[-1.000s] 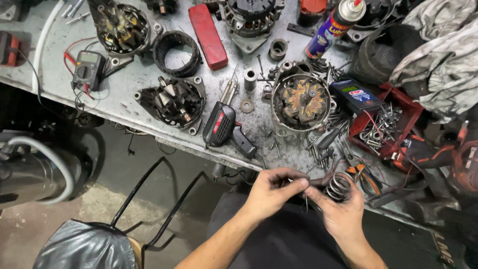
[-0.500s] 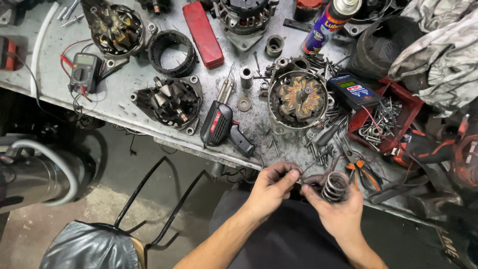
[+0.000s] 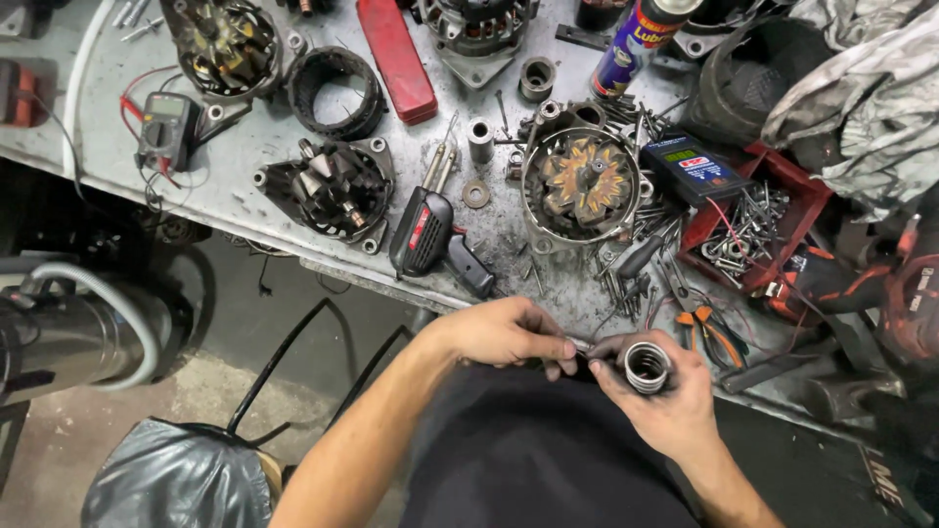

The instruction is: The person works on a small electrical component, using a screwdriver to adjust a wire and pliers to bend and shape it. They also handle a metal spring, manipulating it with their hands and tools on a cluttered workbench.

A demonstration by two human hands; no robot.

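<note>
Both forearms angled inward; left hand [image 3: 504,332] pinching, fingers curled; right hand [image 3: 657,391] cupped, fingertips meeting left's.

Right hand [image 3: 657,396] holds a metal ring [image 3: 647,367]; left hand [image 3: 509,334] pinches beside it.

Small part between fingertips [image 3: 565,348] indistinct

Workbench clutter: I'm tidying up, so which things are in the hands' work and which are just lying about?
In hand:
left hand
right hand
ribbed metal ring

Lying about:
soldering gun
spray can
multimeter
red tray of screws
open alternator housing
</note>
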